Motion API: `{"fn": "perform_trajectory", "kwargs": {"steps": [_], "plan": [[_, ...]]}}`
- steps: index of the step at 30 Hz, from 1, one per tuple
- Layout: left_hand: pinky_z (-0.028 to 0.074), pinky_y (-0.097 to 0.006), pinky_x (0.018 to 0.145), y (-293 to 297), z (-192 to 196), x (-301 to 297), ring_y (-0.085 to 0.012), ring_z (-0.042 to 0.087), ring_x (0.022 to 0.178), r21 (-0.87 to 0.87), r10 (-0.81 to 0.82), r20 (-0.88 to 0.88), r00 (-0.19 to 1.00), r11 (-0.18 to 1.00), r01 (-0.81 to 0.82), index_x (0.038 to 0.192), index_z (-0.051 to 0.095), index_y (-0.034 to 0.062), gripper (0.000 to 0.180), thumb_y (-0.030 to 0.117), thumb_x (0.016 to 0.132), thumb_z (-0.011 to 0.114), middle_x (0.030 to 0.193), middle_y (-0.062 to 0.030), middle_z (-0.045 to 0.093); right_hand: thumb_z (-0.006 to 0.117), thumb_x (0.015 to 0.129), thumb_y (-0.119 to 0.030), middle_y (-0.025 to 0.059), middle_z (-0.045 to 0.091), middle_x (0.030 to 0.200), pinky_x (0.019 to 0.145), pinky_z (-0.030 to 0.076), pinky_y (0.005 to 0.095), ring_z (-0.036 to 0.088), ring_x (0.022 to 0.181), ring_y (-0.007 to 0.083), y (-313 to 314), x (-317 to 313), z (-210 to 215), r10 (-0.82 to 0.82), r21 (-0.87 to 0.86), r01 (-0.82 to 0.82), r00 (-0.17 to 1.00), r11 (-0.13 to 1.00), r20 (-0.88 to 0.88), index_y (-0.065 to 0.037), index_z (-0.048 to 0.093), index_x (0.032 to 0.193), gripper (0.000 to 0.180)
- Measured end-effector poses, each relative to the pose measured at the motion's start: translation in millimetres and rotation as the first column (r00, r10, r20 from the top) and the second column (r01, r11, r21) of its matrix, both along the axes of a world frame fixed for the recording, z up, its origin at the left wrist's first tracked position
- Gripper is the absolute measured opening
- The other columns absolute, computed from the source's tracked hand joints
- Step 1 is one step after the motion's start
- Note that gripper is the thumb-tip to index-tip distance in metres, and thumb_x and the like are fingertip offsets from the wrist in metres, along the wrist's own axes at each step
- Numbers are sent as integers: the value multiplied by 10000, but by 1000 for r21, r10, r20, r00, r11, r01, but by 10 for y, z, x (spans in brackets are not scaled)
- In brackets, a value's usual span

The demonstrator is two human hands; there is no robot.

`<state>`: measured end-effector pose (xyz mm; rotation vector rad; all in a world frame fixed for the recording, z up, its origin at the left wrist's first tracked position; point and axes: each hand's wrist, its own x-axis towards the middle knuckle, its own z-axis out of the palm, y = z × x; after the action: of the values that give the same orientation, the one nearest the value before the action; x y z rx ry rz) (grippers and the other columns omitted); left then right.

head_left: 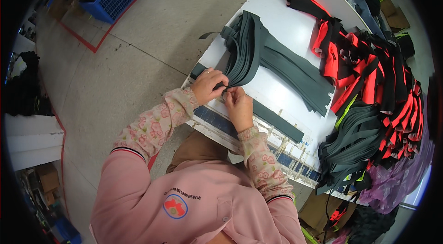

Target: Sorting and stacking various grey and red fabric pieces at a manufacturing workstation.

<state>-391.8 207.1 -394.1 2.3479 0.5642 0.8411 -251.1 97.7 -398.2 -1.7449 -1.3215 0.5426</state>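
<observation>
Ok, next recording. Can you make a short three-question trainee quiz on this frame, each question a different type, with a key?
1. True or false: the left hand and the right hand are close together at the near end of the looped dark strips.

2. Which pile lies on the right side of the white table?
A) yellow boxes
B) red-and-black pieces
C) blue bottles

3. Fill in the blank: the sleeves over the person's forearms have a ______ pattern.

Key: 1. True. 2. B. 3. Floral.
</observation>
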Motion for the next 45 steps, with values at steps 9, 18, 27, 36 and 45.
{"fn": "perform_trajectory", "kwargs": {"steps": [9, 18, 27, 36, 45], "plan": [[434, -414, 792, -15, -72, -18, -333, 526, 882, -22, -24, -48, 999, 1000, 23, 921, 653, 142, 152, 55, 800, 678, 940, -87, 566, 576, 976, -118, 57, 648, 805, 550, 499, 237, 623, 603, 115, -372, 407, 352, -130, -205, 48, 902, 978, -411, 29, 606, 1025, 158], [416, -385, 760, -9, 71, -21, -295, 484, 833, 52, -61, -93, 994, 996, 66, 970, 734, 176, 213, 79, 780, 732, 886, -85, 509, 609, 943, -98, 73, 644, 676, 516, 476, 261, 619, 554, 116, -1366, 1272, 265, -280, -227, 243, 949, 943, -146, 12, 618, 970, 114], [427, -375, 798, -20, 36, -27, -279, 470, 865, 8, -79, -116, 990, 997, 80, 1005, 734, 162, 314, 99, 703, 790, 939, -90, 508, 617, 941, -97, 61, 658, 724, 520, 481, 249, 630, 571, 111, -1381, 1239, 133, -194, -196, 221, 969, 955, 151, 23, 617, 980, 126], [419, -366, 762, -19, 65, -23, -263, 477, 826, 35, -35, -84, 996, 999, 38, 966, 748, 181, 259, 103, 721, 787, 863, -56, 503, 588, 961, -88, 45, 647, 754, 549, 479, 234, 617, 607, 102, -1275, 1148, 514, -276, -252, 198, 905, 947, -325, 35, 621, 997, 132], [430, -399, 807, -3, -16, -13, -315, 522, 907, 33, -8, -69, 998, 999, 10, 956, 660, 161, 187, 81, 797, 717, 923, -79, 547, 596, 935, -76, 111, 657, 658, 541, 500, 313, 637, 555, 164, -698, 832, 835, -294, 13, 294, 952, 956, 85, -54, 430, 1435, 527]]}}
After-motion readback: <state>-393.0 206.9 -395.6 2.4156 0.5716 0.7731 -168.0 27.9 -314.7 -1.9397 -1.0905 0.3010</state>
